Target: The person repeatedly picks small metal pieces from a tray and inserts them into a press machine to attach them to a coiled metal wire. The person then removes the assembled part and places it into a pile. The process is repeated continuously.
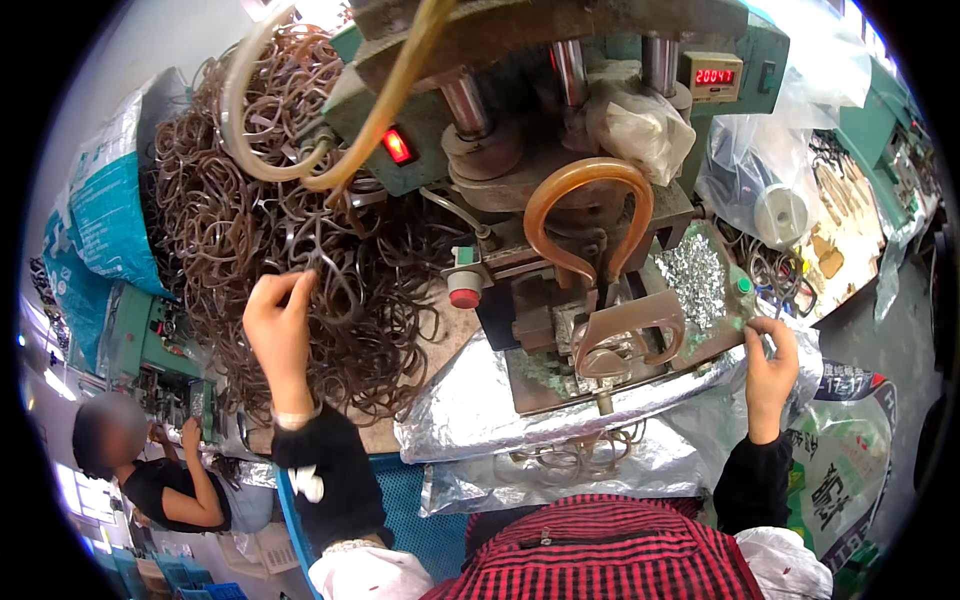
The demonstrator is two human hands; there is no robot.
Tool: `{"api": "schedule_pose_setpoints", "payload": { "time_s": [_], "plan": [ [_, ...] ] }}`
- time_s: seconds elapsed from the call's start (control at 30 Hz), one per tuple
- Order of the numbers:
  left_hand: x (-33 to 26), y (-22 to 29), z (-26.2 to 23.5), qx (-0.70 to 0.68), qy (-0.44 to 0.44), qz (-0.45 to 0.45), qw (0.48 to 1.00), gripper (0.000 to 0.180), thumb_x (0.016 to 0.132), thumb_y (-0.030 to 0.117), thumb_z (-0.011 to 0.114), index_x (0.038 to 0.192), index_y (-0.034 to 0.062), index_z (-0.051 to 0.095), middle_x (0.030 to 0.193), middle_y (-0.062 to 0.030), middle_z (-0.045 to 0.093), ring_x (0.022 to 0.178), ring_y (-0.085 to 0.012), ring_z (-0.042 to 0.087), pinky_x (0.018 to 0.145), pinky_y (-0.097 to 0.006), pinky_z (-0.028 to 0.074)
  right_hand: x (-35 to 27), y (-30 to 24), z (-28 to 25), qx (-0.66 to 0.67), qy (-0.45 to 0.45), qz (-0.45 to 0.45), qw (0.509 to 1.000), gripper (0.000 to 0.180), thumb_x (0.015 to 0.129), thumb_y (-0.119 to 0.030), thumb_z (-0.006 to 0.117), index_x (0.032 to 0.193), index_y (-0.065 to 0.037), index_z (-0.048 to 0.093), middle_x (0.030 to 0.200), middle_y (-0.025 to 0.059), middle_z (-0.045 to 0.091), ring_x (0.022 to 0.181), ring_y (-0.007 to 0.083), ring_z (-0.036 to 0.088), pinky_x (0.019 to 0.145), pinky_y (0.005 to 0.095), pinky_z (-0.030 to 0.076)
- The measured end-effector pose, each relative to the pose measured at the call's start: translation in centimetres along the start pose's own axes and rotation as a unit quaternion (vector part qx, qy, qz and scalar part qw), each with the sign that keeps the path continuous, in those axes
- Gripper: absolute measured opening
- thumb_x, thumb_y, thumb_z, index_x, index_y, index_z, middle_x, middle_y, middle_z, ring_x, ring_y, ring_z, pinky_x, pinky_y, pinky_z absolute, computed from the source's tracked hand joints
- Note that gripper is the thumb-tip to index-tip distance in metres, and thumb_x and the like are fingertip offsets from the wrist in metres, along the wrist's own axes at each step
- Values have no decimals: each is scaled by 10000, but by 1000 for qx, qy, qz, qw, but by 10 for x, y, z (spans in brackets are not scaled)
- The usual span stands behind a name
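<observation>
Left hand (280, 330): fingers pinched on a brown loop in the tangled loop pile (280, 230).
Right hand (768, 365): fingers closed on the foil sheet (480, 410) edge.
Press (590, 300): between hands, amber loop (588, 215) seated.

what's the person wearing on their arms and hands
Both hands are bare, with no gloves. The left hand has a pale band at the wrist, above a black sleeve with a small white patch on it and a light, gathered cuff near the elbow. The right hand comes out of a matching black sleeve, with white fabric below it at the frame's lower edge.
</observation>
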State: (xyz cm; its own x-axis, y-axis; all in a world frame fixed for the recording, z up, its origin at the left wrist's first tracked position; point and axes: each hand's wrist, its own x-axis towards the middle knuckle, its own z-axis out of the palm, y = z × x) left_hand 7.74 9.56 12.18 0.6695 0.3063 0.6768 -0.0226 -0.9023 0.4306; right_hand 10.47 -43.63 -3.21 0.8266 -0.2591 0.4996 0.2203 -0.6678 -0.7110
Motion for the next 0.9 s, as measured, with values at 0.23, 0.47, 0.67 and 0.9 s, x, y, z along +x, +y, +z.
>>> {"api": "schedule_pose_setpoints", "payload": {
  "time_s": [0.23, 0.47, 0.67, 0.9],
  "plan": [
    [-48, 12, 24, -372, -43, -274, 886, 270, 972, 157, 659, 1199, 15, 695, 795, 32, 641, 571, -9, 457, 500, -165, 314, 21, -109, 21, 228, -144, -67, 961, 136, 812, 17, 700, 939, -3, 745, 885, 114, 729, 833, 234, 678, 773, 333, 504],
    [-155, 42, 90, -384, 71, -240, 888, 290, 983, -13, 584, 1269, -25, 632, 991, -88, 703, 755, -105, 629, 584, -214, 480, 24, -146, 91, 452, -200, 56, 867, 282, 836, -4, 714, 1113, 11, 664, 992, 89, 706, 934, 161, 663, 838, 301, 517],
    [-100, 112, 61, -379, 128, 110, 910, 311, 1013, -3, 539, 1319, -5, 598, 998, -143, 690, 723, -145, 611, 613, -259, 529, 33, -155, 77, 508, -248, 139, 813, 406, 858, 40, 702, 1246, 36, 584, 973, 55, 687, 949, 93, 638, 858, 239, 508],
    [-67, 137, 68, -344, 118, 156, 918, 326, 956, -97, 540, 1261, -9, 612, 1055, -202, 659, 758, -206, 639, 572, -276, 531, 15, -183, 65, 529, -228, 158, 802, 461, 851, 60, 646, 1298, 37, 536, 1139, 85, 665, 1001, 131, 646, 922, 276, 490]
  ]
}}
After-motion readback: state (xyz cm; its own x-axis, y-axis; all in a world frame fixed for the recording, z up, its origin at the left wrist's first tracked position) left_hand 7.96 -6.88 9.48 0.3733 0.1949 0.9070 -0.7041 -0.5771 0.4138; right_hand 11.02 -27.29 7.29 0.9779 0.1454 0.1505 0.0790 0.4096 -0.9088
